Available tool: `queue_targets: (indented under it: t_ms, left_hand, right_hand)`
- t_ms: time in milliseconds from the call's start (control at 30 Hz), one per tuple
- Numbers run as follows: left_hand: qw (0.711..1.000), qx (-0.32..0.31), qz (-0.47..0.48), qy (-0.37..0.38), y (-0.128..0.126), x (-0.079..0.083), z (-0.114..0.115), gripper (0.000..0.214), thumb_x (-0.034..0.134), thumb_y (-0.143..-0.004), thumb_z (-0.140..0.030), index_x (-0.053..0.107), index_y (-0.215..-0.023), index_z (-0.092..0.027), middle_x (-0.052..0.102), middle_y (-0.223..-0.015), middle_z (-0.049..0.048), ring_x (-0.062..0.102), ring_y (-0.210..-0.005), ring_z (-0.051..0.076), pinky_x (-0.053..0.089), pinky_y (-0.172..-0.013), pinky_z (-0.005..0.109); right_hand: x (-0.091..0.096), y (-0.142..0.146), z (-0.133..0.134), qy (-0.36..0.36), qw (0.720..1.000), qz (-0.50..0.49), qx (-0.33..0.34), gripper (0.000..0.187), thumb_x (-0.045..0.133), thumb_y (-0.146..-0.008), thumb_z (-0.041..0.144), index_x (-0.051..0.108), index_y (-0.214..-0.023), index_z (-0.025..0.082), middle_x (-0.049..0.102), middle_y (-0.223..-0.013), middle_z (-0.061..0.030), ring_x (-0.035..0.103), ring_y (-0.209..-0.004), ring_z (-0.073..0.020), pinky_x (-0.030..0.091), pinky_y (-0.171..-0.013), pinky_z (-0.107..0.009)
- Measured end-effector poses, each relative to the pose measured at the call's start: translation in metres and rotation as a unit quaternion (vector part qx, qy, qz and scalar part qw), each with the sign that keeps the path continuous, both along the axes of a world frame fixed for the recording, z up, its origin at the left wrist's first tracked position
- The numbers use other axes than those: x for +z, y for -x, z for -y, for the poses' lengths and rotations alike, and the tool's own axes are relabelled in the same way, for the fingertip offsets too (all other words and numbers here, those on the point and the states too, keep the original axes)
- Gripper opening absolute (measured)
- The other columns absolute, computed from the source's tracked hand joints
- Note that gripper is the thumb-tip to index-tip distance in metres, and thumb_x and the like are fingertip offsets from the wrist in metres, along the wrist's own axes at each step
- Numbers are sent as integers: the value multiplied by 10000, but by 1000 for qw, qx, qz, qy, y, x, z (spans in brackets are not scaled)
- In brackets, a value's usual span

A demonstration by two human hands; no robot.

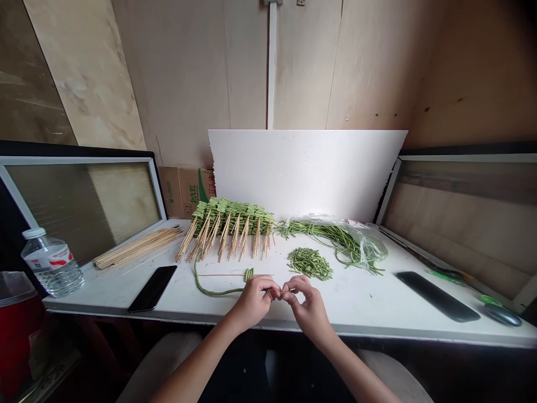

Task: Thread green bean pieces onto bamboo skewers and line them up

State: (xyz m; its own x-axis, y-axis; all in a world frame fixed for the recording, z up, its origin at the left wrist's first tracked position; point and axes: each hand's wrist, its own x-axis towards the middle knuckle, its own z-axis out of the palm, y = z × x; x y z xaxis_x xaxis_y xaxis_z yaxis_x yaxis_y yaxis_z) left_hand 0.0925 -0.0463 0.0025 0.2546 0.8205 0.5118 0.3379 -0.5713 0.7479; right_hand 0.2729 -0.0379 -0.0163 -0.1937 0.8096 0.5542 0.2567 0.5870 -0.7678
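Observation:
My left hand [255, 299] and my right hand [306, 305] meet at the white table's front edge, fingertips pinched together on something small I cannot make out. A long green bean [210, 289] curls on the table from my left hand toward the back. Just beyond my hands lies a bamboo skewer [226, 275] with a few green bean pieces [249, 273] on it. A small heap of cut bean pieces [309, 263] sits behind my right hand. Finished bean skewers [229, 224] are stacked in a row further back.
A bundle of bare skewers [136, 247] lies at the left, a black phone [152, 288] nearer. Whole beans in a plastic bag [344, 238] sit at the right. A water bottle [52, 263] stands far left. A dark flat object [436, 295] lies at the right. White foam board [306, 168] backs the table [377, 302].

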Motion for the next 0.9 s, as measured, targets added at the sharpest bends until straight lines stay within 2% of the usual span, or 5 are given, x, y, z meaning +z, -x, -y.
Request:
queue_targets:
  t_ms: [167, 300, 533, 733, 900]
  left_hand:
    - [997, -22, 59, 32, 0, 0, 0, 231, 563, -859, -82, 683, -681, -167, 655, -704, 27, 611, -683, 152, 496, -687, 272]
    - [995, -33, 76, 49, 1, -1, -3, 249, 564, -920, -157, 685, -702, -162, 632, -677, 16, 595, -638, 140, 503, -678, 275]
    - [996, -24, 65, 49, 5, -8, -8, 266, 593, -945, -242, 741, -743, -151, 650, -706, 26, 582, -569, 116, 498, -633, 264]
    - [989, 9, 128, 69, 21, -9, -20, 253, 643, -927, -309, 742, -776, -132, 693, -790, 68, 599, -585, 133, 530, -619, 289]
    - [998, 12, 40, 36, 19, -7, -16, 295, 556, -1004, -314, 817, -1007, -174, 691, -893, 84, 643, -794, 179, 535, -750, 304]
  right_hand:
    - [-6, 4, -4, 130, 982, -118, 72, 298, 757, -848, 509, 733, -790, 218, 701, -817, -59, 658, -814, -250, 540, -788, -389]
    - [-3, 3, -7, 161, 974, -141, 71, 320, 792, -818, 529, 747, -813, 212, 744, -849, -73, 689, -849, -261, 542, -813, -390]
    - [2, -7, -18, 64, 997, -40, 1, 352, 777, -809, 580, 793, -758, 232, 739, -820, -76, 637, -872, -268, 511, -818, -396]
    - [12, -50, -52, 51, 988, -103, -102, 437, 740, -806, 662, 799, -861, 233, 770, -923, -112, 664, -900, -305, 530, -798, -435]
    - [-13, -53, -65, -34, 979, 131, -152, 384, 705, -857, 633, 852, -882, 280, 738, -860, -115, 594, -953, -360, 469, -845, -510]
